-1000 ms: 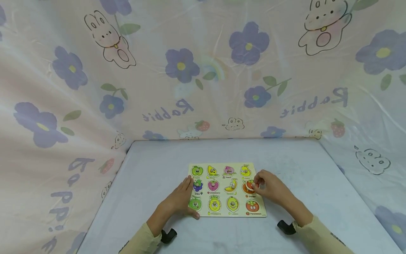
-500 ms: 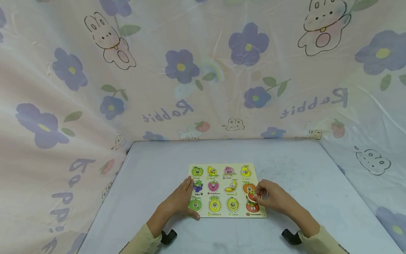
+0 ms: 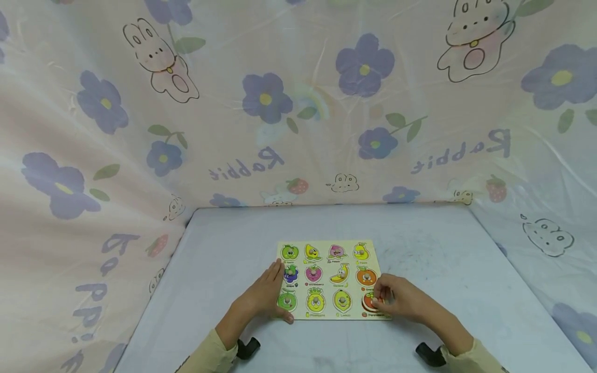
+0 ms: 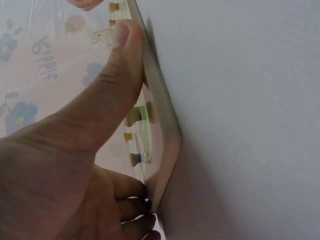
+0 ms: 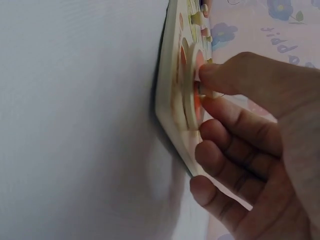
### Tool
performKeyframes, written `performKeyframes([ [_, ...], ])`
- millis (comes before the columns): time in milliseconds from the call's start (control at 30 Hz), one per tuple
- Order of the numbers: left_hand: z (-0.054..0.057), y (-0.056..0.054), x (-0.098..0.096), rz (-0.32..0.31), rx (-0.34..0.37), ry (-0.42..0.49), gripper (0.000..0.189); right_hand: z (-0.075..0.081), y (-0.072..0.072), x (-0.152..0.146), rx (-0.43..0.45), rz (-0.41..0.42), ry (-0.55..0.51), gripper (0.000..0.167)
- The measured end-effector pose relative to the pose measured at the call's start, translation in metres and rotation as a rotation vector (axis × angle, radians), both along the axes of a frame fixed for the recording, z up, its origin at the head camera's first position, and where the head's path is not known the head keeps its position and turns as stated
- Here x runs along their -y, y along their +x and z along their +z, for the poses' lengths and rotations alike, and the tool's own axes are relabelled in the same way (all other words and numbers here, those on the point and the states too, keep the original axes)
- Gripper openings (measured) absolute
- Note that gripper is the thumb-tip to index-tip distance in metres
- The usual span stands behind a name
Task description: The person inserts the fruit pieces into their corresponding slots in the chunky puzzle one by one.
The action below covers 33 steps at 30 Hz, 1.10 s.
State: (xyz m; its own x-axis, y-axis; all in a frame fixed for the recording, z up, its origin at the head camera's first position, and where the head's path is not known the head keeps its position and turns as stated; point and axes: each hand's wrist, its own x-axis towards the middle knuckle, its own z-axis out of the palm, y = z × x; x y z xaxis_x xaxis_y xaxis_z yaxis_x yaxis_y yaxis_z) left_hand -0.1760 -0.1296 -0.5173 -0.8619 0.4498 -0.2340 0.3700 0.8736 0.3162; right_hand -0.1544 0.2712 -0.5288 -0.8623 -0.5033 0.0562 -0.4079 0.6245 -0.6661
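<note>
A yellow fruit knob puzzle board lies on the white table, its pieces set in rows with fruit pictures. My right hand pinches the persimmon puzzle piece by its knob over the board's near right corner. In the right wrist view, the round piece stands slightly proud of the board, right at the persimmon slot, thumb and forefinger on the knob. My left hand rests along the board's left side, fingers extended. Its thumb lies over the near edge, close to the green round piece.
The orange piece sits just beyond the right hand and the lemon piece to its left. White table surface surrounds the board. A rabbit-and-flower curtain encloses the table's back and sides. Black wrist mounts show at both sleeves.
My right hand has carried the persimmon piece from over the orange piece toward me, down to the near right corner. My left hand and the board have stayed put.
</note>
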Motion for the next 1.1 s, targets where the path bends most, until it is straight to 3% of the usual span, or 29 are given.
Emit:
performKeyframes([
  [767, 0.0041, 0.0031, -0.0012, -0.005, -0.026, 0.007, 0.141, -0.0003, 0.0013, 0.0022, -0.009, 0.036, 0.013, 0.02],
  [1100, 0.0009, 0.0015, 0.0004, -0.002, 0.002, 0.021, 0.142, 0.0034, 0.0029, 0.0036, 0.028, 0.031, 0.009, 0.022],
])
